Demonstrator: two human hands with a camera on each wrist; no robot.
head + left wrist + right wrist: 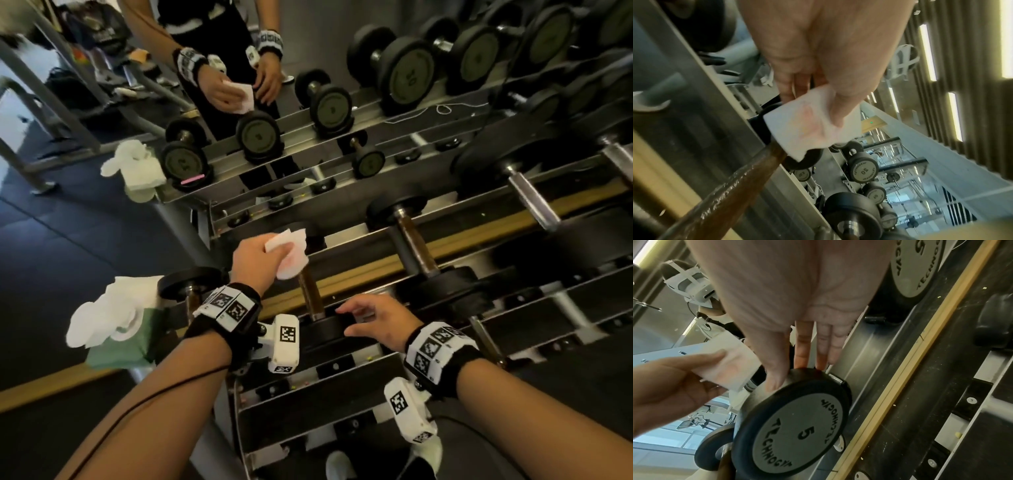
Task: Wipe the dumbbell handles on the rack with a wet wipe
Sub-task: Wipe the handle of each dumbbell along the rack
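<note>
The left hand (255, 258) pinches a folded white wet wipe (289, 253) between thumb and fingers, its grip closed on the cloth, which hangs just above the far end of a brown, worn dumbbell handle (311, 298). In the left wrist view the wipe (807, 120) shows faint reddish stains and its lower corner sits right at the handle (731, 191), though contact cannot be told for sure. The right hand (375, 322), at 3 o'clock from the handle's near end, has a released grip: its straight fingers (823, 352) and thumb rest on the rim of the near black dumbbell head (791, 423), marked 5. This dumbbell lies on the top tier of the rack (513, 318), its handle running from 6 toward 12 o'clock. At 9 o'clock from the left wrist, a green wipe pack (126, 346) with white sheets bunched out of it sits at the rack's end. A mirror (308, 51) at 12 o'clock reflects the hands and dumbbells.
</note>
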